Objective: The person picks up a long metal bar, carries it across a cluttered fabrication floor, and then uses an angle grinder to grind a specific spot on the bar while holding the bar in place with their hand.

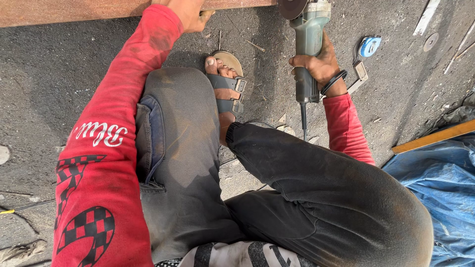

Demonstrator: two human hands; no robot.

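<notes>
A squatting person's right hand point(321, 63) wraps its fingers around a grey-green grinder point(308, 47) above the dusty ground point(59, 74), while the left hand point(190, 14) curls its fingers over a rusty beam point(74, 11) at the top edge.

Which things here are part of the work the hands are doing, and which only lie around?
In use:
- angle grinder, held by right hand
- rusty beam, gripped by left hand

Lying about:
- blue tape measure
- loose disc
- blue tarp
</notes>
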